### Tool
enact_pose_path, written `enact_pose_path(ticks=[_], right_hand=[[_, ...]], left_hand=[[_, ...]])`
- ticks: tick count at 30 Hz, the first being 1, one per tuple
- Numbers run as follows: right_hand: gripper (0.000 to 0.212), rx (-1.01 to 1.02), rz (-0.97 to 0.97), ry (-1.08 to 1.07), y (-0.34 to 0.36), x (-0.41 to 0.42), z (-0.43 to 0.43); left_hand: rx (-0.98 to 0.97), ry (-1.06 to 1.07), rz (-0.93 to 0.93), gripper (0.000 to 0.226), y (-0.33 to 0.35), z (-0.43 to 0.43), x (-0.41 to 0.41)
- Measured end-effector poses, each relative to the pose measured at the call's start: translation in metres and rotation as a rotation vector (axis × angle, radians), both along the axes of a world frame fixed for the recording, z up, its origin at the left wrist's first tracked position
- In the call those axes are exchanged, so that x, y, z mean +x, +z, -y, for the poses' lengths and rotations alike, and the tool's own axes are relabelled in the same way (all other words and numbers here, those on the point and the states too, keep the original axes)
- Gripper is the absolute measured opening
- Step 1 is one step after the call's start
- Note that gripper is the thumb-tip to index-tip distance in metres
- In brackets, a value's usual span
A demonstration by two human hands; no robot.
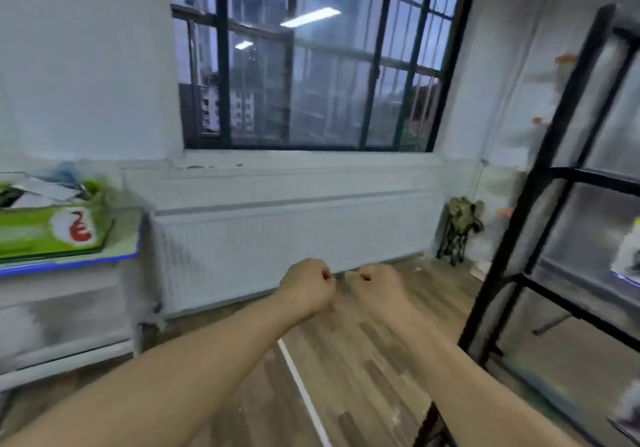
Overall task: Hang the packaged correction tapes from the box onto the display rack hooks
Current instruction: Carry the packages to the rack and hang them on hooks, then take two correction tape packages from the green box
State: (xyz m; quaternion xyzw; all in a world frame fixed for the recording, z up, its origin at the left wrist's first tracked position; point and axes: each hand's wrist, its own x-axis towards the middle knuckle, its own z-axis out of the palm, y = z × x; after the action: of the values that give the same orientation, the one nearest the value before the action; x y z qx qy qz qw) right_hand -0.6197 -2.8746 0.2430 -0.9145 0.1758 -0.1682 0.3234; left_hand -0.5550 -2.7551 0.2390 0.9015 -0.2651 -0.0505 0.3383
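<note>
left hand, right hand: fingers curled, empty | box 9 o'clock, rack 3 o'clock | tapes likely light, stiff-carded; pinch near hang-hole

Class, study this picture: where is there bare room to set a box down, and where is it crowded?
Bare wooden floor runs between the radiator and the black rack, beside the white line. Crowded: the green box occupies the left table; a folded chair takes the corner.
</note>
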Motion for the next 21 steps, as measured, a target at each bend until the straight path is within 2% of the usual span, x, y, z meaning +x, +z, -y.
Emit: enact_pose_path(ticks=[4,9,11,15,21], right_hand=[[0.044,0.008,-0.046,0.222,-0.012,0.1,-0.126],[0.037,0.138,-0.125,0.455,-0.024,0.201,-0.284],[0.034,0.099,-0.149,0.536,-0.028,0.235,-0.337],[0.025,0.004,-0.174,0.619,-0.031,0.309,-0.418],[0.031,0.02,-0.184,0.739,-0.04,0.425,-0.498]], left_hand=[[0.029,0.196,0.026,0.019,-0.009,-0.133,0.073],[0.099,0.436,-0.025,0.021,-0.016,-0.295,0.149],[0.08,0.523,-0.048,0.023,-0.017,-0.348,0.176],[0.031,0.664,-0.073,0.021,-0.025,-0.429,0.231],[-0.027,0.802,-0.084,0.024,-0.038,-0.504,0.33]])
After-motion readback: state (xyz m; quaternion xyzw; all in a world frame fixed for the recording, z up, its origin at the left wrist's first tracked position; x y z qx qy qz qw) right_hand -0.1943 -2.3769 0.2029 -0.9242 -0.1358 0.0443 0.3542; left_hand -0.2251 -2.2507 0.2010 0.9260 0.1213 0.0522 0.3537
